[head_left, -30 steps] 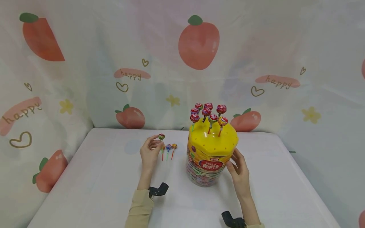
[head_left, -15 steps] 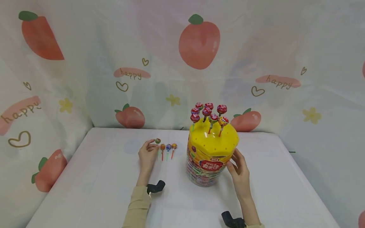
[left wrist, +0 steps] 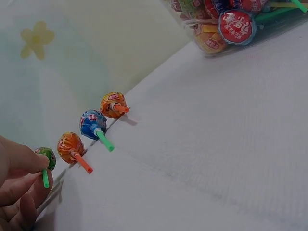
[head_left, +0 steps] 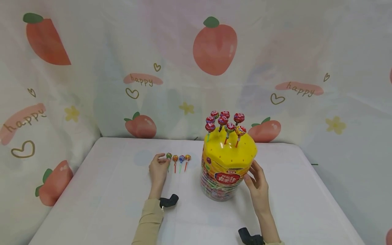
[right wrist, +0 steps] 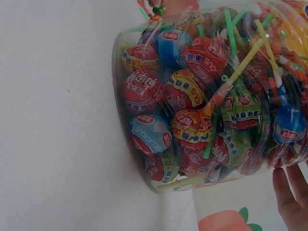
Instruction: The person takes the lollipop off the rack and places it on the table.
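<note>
My left hand (head_left: pixel 157 172) pinches a green-wrapped lollipop (left wrist: pixel 45 158) by its stick, just under the candy head. It is low at the table, at the left end of a short row: an orange lollipop (left wrist: pixel 70 147), a blue one (left wrist: pixel 93 124) and another orange one (left wrist: pixel 114 105). My right hand (head_left: pixel 258 183) holds the right side of a big clear lollipop tub (head_left: pixel 218 194), thumb in front and fingers curved behind. Several wrapped lollipops (head_left: pixel 223 120) stand upright in the tub's yellow lid (head_left: pixel 228 153); more fill the inside (right wrist: pixel 187 96).
A white-covered table (head_left: pixel 101 190) carries everything. Behind it hangs a cloth backdrop (head_left: pixel 183 85) printed with peaches, hearts and flowers. Black wrist devices (head_left: pixel 168 201) sit on both wrists. The tub stands to the right of the lollipop row.
My left hand has moved slightly left and down with the green lollipop, from above the row to its left end at the table. My right hand and the tub stay put.
</note>
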`<state>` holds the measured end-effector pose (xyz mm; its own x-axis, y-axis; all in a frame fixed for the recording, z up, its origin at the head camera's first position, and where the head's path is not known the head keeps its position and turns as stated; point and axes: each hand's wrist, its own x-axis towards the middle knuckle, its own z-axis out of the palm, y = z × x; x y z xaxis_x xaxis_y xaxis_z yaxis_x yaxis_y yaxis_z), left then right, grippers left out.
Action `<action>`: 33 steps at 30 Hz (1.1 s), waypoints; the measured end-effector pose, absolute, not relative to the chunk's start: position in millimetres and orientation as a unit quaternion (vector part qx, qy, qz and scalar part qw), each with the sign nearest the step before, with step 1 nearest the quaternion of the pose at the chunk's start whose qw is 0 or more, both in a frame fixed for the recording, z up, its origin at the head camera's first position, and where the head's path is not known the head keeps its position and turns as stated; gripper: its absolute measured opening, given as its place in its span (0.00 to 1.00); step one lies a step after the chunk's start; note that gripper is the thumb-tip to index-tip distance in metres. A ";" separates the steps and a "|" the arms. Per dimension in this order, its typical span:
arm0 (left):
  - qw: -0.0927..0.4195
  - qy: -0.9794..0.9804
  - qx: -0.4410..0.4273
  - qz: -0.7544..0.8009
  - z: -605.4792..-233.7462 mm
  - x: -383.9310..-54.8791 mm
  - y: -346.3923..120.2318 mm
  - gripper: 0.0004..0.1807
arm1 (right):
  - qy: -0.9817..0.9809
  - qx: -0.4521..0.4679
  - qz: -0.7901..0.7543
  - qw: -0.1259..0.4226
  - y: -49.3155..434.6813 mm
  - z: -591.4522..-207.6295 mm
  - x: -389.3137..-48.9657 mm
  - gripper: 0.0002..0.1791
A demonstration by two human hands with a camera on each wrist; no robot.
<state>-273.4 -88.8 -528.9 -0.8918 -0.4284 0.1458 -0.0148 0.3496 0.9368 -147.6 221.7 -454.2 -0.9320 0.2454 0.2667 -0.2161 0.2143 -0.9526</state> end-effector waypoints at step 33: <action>0.194 -0.800 0.152 -0.547 -522.9 -257.4 -90.4 0.18 | -0.756 -0.006 0.628 0.185 222.0 -454.2 -147.3 0.30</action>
